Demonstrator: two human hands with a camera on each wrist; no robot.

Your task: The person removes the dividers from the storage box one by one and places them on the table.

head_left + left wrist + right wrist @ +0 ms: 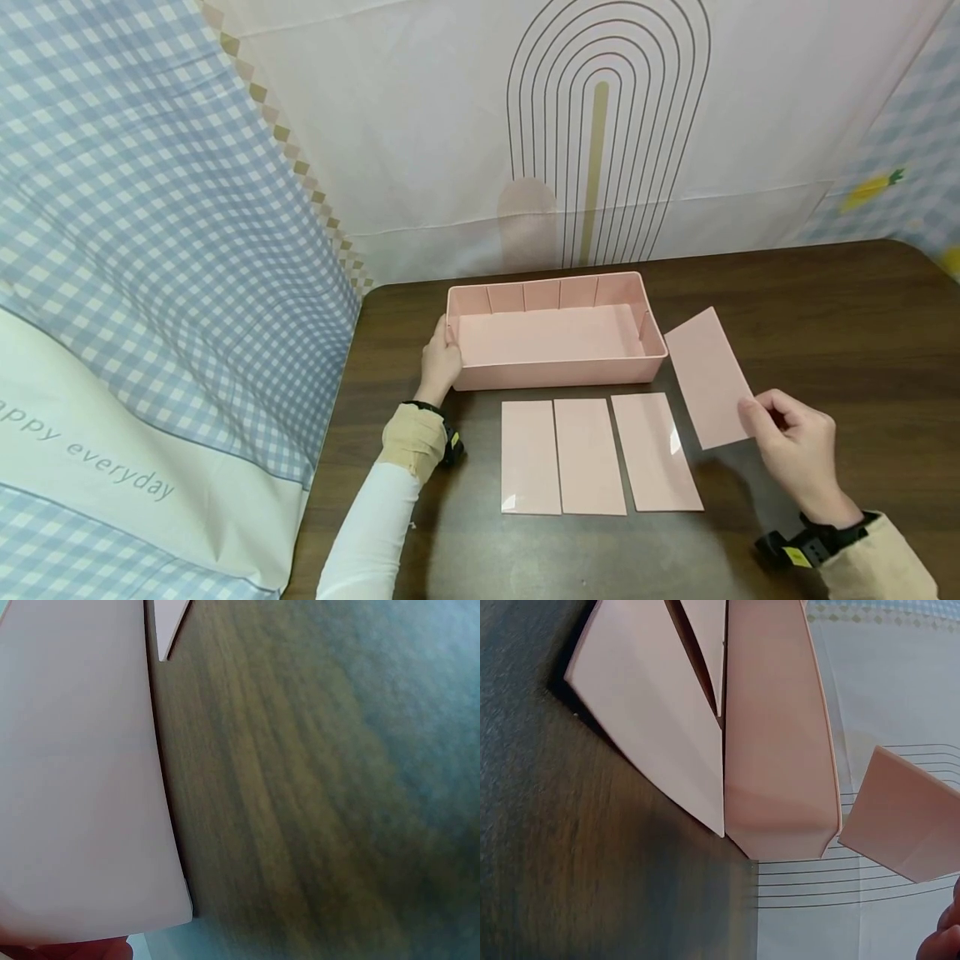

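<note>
A long pink plastic box [555, 372] without a lid stands near the table's far edge, its inner walls marked by short vertical ribs. At its left end my left hand [439, 360] holds the side wall; in the left wrist view only a bit of the fingers [82, 950] shows at the box end. My right hand [798, 450] pinches a flat pink panel [708, 379] by its lower right edge, raised and tilted just right of the box. In front of the box lie three similar panels: a left one [531, 458], a middle one [590, 458] and a right one [652, 458].
The dark wooden table [840, 317] has rounded far corners. Behind it hangs a white cloth [420, 125] with an arch print, and a blue checked cloth [187, 208] drapes along the left side.
</note>
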